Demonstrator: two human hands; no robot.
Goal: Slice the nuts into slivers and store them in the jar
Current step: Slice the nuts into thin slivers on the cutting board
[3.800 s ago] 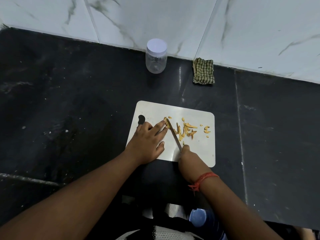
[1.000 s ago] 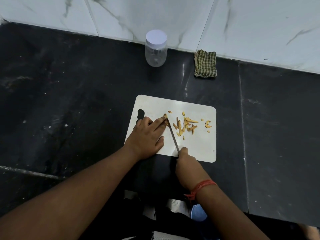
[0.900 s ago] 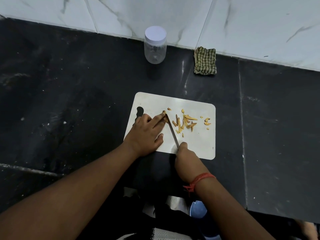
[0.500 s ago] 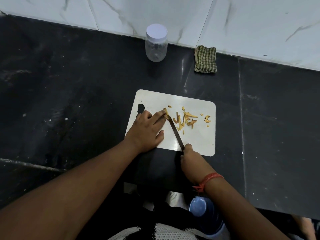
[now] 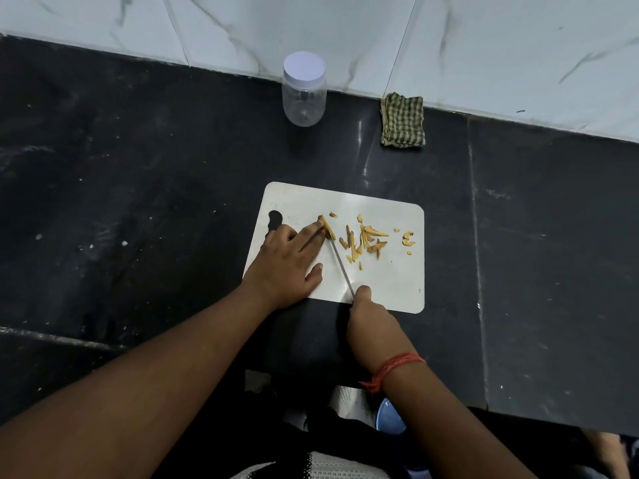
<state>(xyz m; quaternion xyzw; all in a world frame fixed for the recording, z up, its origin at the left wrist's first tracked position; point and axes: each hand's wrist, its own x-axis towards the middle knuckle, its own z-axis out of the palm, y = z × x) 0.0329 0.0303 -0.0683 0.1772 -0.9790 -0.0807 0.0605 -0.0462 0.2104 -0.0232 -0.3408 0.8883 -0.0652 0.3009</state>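
Observation:
A white cutting board lies on the black counter. Several yellow nut slivers are scattered over its middle. My left hand lies flat on the board, its straight fingertips pressing a nut piece down. My right hand grips the handle of a thin knife at the board's near edge; the blade runs up to the nut piece beside my fingertips. A clear plastic jar with a white lid on stands against the wall, well behind the board.
A folded green checked cloth lies by the wall, right of the jar. The black counter stretches wide to both sides. A white marble wall closes the back. A blue object shows below the counter's front edge.
The knife keeps working at the nut piece under my left fingertips, shifting slightly back and forth. The pile of slivers stays about the same. The camera view has shifted a little.

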